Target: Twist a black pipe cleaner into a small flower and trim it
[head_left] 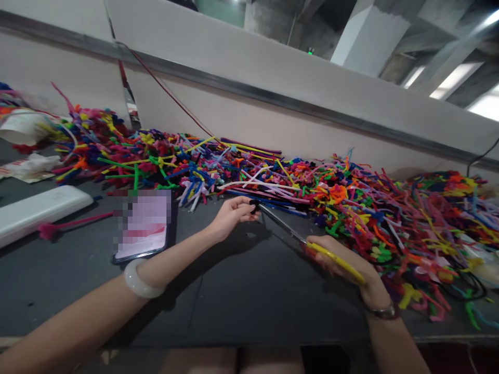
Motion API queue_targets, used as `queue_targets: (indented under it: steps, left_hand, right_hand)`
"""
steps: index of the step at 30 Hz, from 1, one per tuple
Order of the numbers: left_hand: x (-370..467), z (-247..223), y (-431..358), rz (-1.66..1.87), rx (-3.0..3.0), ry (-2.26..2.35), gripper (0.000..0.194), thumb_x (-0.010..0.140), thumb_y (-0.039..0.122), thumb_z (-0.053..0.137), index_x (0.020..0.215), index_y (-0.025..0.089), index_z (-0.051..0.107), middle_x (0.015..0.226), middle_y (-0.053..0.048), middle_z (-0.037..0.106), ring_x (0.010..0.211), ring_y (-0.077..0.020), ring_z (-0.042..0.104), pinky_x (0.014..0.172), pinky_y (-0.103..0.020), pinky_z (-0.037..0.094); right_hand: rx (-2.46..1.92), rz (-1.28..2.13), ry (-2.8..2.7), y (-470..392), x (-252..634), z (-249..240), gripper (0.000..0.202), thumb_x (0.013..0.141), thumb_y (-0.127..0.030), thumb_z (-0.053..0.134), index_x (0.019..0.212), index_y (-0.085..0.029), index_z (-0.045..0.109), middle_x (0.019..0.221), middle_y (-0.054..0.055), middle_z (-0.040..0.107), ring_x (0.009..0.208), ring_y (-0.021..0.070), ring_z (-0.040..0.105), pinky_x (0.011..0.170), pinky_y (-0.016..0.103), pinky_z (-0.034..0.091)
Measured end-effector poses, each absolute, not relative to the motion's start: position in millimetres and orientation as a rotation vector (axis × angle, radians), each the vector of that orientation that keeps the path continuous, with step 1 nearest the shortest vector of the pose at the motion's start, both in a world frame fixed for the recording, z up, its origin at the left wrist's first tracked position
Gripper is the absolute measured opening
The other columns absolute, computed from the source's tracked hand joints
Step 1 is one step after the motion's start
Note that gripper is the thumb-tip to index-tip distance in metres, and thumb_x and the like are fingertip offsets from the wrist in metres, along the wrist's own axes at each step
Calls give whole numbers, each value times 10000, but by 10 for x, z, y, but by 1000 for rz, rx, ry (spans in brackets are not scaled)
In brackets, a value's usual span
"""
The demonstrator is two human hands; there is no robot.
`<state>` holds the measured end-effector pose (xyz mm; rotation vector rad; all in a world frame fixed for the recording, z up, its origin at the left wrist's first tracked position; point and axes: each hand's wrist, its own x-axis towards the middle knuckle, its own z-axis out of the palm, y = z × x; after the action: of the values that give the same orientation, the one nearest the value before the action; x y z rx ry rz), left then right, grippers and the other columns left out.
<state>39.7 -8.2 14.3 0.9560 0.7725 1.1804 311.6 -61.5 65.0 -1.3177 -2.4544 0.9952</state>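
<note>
My left hand (234, 215) pinches a small black piece (254, 205) between thumb and fingers, above the middle of the dark table. In my right hand (331, 257) is a long metal tool with yellow handles (337, 262), which looks like pliers or tweezers. Its slim silver jaws point up and left, their tips at the black piece. A white bangle (142, 280) is on my left wrist. Just behind both hands lies a long heap of colourful fuzzy stems (273, 182).
To the left, a phone (144, 228) leans on the dark table (241, 301). A white elongated case (42, 210) and a pink fuzzy stem (83, 221) lie farther left. A pale partition (249, 109) with a hanging red cord stands behind the heap.
</note>
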Motion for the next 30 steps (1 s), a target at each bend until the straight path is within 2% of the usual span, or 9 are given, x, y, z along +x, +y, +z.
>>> queue_targets:
  steps: [3, 8, 18, 26, 30]
  left_hand:
    - [393, 116, -70, 1184, 964, 750, 194, 678, 214, 641, 806, 132, 521, 698, -47, 661, 611, -117, 623, 628, -239, 482]
    - [395, 102, -66, 1190, 960, 739, 180, 677, 199, 642, 791, 138, 517, 680, -30, 657, 619, -122, 629, 649, -253, 492]
    - [400, 97, -63, 1200, 955, 738, 172, 679, 189, 635, 782, 134, 510, 680, -34, 657, 636, -132, 635, 675, -277, 500]
    - [398, 91, -62, 1204, 966, 732, 183, 679, 206, 642, 785, 132, 514, 691, -39, 661, 649, -133, 636, 684, -279, 504]
    - [400, 90, -60, 1208, 965, 743, 195, 675, 209, 643, 796, 134, 511, 680, -39, 665, 650, -137, 640, 678, -276, 504]
  right_hand:
    - [-1322, 1047, -2471, -603, 3101, 616, 453, 795, -589, 361, 796, -152, 479, 547, -34, 408, 425, 75, 376, 374, 190, 325]
    - [-1322, 1162, -2455, -581, 3108, 579, 436, 784, -592, 377, 771, -159, 424, 577, -39, 395, 416, 57, 345, 339, 165, 269]
    - [-1332, 1213, -2442, -548, 3115, 552, 472, 766, -640, 356, 732, -171, 387, 551, -53, 373, 391, 48, 332, 333, 157, 251]
    - [-1352, 1171, -2464, -539, 3104, 549, 478, 764, -646, 352, 695, -173, 372, 531, -55, 361, 394, 49, 306, 339, 163, 228]
    - [-1356, 984, -2485, -529, 3098, 568, 451, 779, -599, 388, 651, -167, 377, 540, -50, 334, 449, 57, 305, 376, 167, 235]
